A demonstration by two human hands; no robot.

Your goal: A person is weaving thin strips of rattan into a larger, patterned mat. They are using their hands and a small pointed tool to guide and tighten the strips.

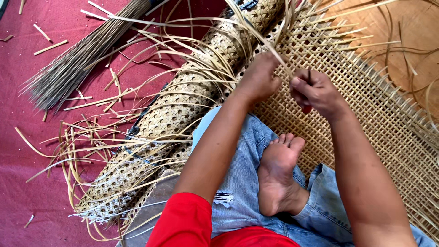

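The left hand [259,77] pinches a thin cane strand [238,20] between closed fingers, right where the strand meets the open-weave cane sheet [366,91] spread across the floor toward the right edge of the view. The right hand [315,91] is curled shut just beside it, holding what looks like a small dark tool, though too little shows to say what kind. The work sits at the sheet's near edge, above the person's bare foot [279,174] and folded denim knee. To the left, a rolled length of finished weave [183,110] lies on the red mat [27,174], loose strands fanning out, with a bundle of fine sticks [77,64] at the mat's upper left. To do this pass well, I judge the strand should stay flat and untwisted, pulled snug with even tension, while the other hand steadies the mesh beside the crossing.
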